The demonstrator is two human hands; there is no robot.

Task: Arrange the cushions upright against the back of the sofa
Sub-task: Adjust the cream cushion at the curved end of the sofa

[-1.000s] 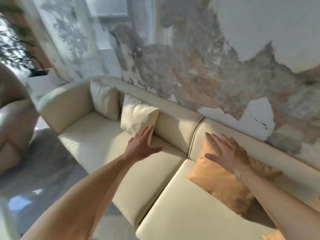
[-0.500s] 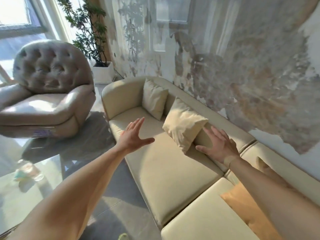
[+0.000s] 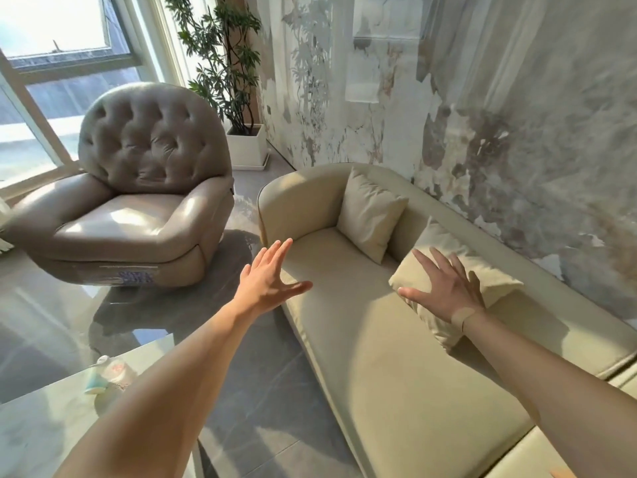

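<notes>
Tabletop: pale, glossy, at the lower left nearest the camera; a small cup lies tipped on its side on it.
Left arm: bare, reaching forward from the lower left over the grey floor.
Left hand: spread wide, fingers straight, thumb out, holding nothing; it hovers by the front edge of the sofa seat, near the armrest end.
Right hand: spread wide, palm down, fingers fanned, gripping nothing; it is over the near cushion, and whether it presses the fabric I cannot tell. A tan patch sits at the wrist.
Sofa: cream, long, set along the wall, rounded armrest at its far end.
Near cushion: cream, tilted, lower edge on the seat, upper part leaning toward the sofa back.
Far cushion: cream, standing upright in the corner where armrest meets back, well apart from both hands.
Armchair: grey-brown, tufted round back, beyond the left hand, sunlit.
Plant: tall, leafy, in a white square pot in the corner.
Window: bright, far left.
Wall: mottled, peeling-look finish behind the sofa.
</notes>
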